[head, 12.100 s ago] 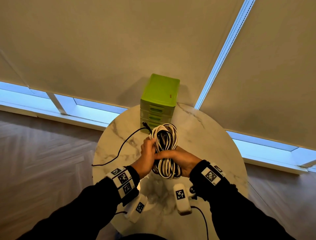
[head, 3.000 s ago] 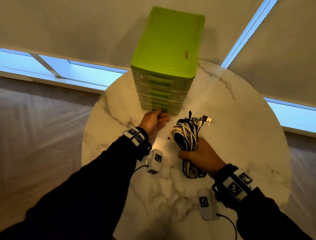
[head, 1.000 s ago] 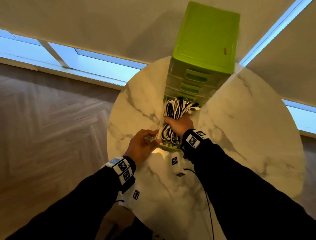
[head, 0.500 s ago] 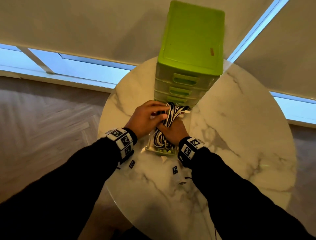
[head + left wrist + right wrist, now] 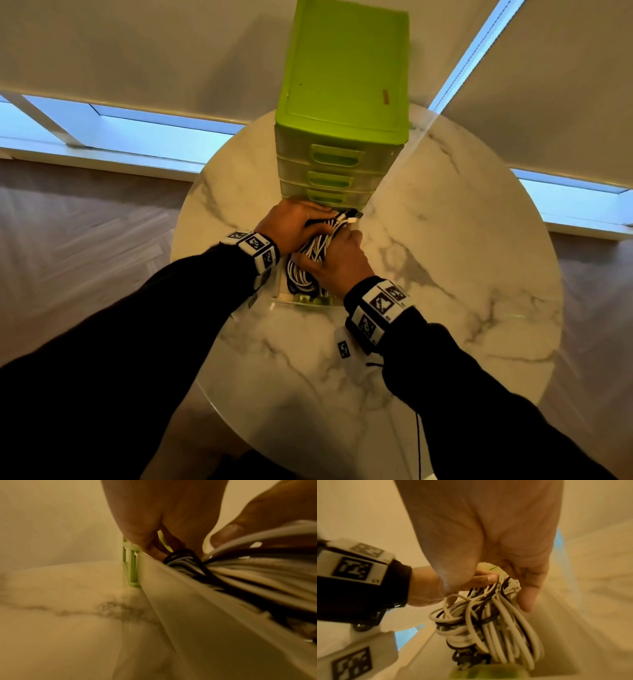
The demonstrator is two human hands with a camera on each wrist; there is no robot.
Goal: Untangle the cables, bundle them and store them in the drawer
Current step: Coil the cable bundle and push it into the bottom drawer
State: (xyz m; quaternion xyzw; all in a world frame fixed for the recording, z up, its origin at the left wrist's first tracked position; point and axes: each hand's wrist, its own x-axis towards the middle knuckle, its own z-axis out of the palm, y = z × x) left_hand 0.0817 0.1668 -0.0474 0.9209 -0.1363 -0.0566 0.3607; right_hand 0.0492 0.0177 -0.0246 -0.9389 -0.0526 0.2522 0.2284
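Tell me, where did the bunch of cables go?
In the head view the cable bundle lies in the pulled-out bottom drawer of the green drawer unit, under the left hand and right hand.

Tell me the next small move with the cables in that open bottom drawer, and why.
Probably press the far end of the cable bundle down below the rim of the open bottom drawer. The plugs ride up at the cabinet front and would likely catch when it slides shut. The left hand and right hand are on the bundle.
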